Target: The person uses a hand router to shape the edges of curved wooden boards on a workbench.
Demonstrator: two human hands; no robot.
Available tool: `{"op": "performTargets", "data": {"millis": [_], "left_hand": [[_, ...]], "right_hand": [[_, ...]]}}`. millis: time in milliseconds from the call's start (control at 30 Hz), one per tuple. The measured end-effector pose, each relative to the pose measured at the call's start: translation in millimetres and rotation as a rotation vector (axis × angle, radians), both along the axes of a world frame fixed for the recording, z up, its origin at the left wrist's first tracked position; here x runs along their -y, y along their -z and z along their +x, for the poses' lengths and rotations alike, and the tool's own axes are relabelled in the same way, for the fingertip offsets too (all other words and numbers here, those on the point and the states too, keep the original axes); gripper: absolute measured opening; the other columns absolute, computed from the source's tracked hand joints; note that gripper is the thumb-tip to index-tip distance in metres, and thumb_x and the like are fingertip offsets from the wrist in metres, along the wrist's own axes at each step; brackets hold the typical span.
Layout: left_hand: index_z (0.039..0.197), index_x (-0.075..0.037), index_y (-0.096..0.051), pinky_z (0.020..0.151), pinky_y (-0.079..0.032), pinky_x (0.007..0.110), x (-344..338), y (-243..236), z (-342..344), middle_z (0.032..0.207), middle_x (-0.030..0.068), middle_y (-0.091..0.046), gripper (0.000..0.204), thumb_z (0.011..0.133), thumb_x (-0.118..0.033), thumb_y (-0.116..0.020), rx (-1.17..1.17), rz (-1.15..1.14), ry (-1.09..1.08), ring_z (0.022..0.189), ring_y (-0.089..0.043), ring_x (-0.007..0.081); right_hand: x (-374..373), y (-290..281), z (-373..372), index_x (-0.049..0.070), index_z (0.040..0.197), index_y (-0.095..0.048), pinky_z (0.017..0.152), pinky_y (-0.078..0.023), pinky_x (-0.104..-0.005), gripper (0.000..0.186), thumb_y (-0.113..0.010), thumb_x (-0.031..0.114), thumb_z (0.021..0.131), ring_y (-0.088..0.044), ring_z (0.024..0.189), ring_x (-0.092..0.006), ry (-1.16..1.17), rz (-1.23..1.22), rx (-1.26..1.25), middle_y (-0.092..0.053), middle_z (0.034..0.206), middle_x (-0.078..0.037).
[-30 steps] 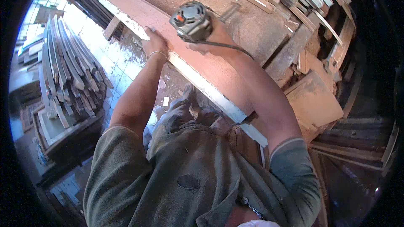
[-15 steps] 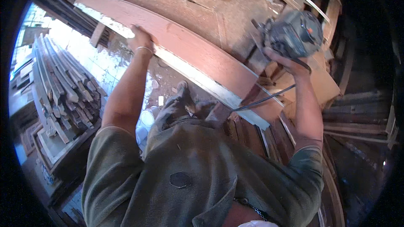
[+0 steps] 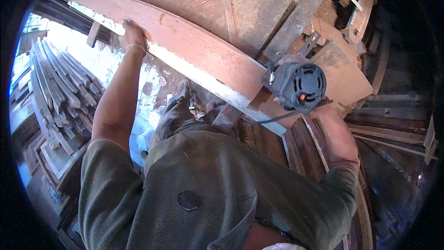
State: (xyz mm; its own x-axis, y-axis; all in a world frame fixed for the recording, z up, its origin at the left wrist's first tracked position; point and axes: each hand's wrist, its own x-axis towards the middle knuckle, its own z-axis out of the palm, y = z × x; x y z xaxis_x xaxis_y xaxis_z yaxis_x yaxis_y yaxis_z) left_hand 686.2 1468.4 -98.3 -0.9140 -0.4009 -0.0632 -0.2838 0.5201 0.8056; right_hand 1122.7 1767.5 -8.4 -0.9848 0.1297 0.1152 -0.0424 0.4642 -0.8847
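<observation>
Power router (image 3: 296, 85) has swung off the long reddish plank (image 3: 185, 41) to its right end; right hand (image 3: 319, 111) clasps the router, left hand (image 3: 132, 32) presses the plank's near edge.

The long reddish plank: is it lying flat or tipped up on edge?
Flat. The long reddish plank shows its broad face up across the workbench; the left hand grips its near edge, the power tool at its right end.

A single head-worn fisheye view looks steeply down over the person's own chest and arms, close to the body, with a long reddish plank (image 3: 185, 41) crossing the upper frame and floor at left.
</observation>
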Motion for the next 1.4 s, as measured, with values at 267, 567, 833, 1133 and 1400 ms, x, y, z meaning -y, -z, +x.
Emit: {"op": "performTargets", "data": {"millis": [267, 567, 833, 1133, 1400], "left_hand": [[0.101, 0.015, -0.065, 0.078, -0.050, 0.039, 33.9, 24.8, -23.7, 0.086, 0.0181, -0.068, 0.076, 0.090, -0.059, -0.053, -0.017, 0.105, -0.027, 0.081, -0.066, 0.0260], [0.120, 0.020, -0.054, 0.089, -0.049, 0.038, -24.2, -42.3, 41.0, 0.110, 0.0242, -0.066, 0.079, 0.090, -0.053, -0.054, 0.061, 0.186, 0.017, 0.097, -0.066, 0.0307], [0.128, 0.023, -0.048, 0.089, -0.050, 0.038, -9.9, -9.3, 13.7, 0.114, 0.0267, -0.065, 0.090, 0.090, -0.059, -0.054, -0.013, 0.209, -0.018, 0.096, -0.066, 0.0306], [0.137, 0.000, -0.048, 0.108, -0.039, 0.045, 31.3, 28.0, 128.6, 0.136, 0.0239, -0.052, 0.061, 0.091, -0.038, -0.058, 0.077, 0.373, 0.620, 0.126, -0.050, 0.0338], [0.138, -0.009, -0.049, 0.110, -0.039, 0.052, 44.9, 132.6, 321.7, 0.147, 0.0264, -0.041, 0.070, 0.077, -0.031, -0.074, 0.213, -0.274, 1.874, 0.134, -0.044, 0.0432]], "right_hand": [[-10.2, 65.7, -12.3, 0.008, 0.125, -0.052, 0.102, -0.045, -0.0453, 0.058, -0.081, 0.018, 0.076, -0.055, 0.116, -0.0308, -0.111, -0.370, -0.327, -0.058, 0.120, -0.014], [-4.1, 66.0, -43.8, 0.010, 0.122, -0.053, 0.100, -0.044, -0.0463, 0.051, -0.077, 0.021, 0.079, -0.058, 0.109, -0.0331, -0.086, -0.167, -0.441, -0.061, 0.113, -0.013], [10.7, 74.0, -118.1, 0.008, 0.131, -0.053, 0.105, -0.043, -0.0466, 0.068, -0.084, 0.026, 0.072, -0.057, 0.117, -0.0336, -0.251, -0.213, -0.044, -0.061, 0.123, -0.015], [32.4, 16.4, -183.1, 0.005, 0.137, -0.050, 0.106, -0.048, -0.0377, 0.092, -0.097, 0.024, 0.060, -0.061, 0.119, -0.0231, 0.162, -0.125, -0.329, -0.063, 0.128, -0.012], [26.1, -45.9, -116.4, 0.004, 0.113, -0.066, 0.094, -0.052, -0.0334, 0.047, -0.087, 0.026, 0.076, -0.062, 0.106, -0.0146, 0.458, -0.505, -0.126, -0.067, 0.110, -0.004]]}}
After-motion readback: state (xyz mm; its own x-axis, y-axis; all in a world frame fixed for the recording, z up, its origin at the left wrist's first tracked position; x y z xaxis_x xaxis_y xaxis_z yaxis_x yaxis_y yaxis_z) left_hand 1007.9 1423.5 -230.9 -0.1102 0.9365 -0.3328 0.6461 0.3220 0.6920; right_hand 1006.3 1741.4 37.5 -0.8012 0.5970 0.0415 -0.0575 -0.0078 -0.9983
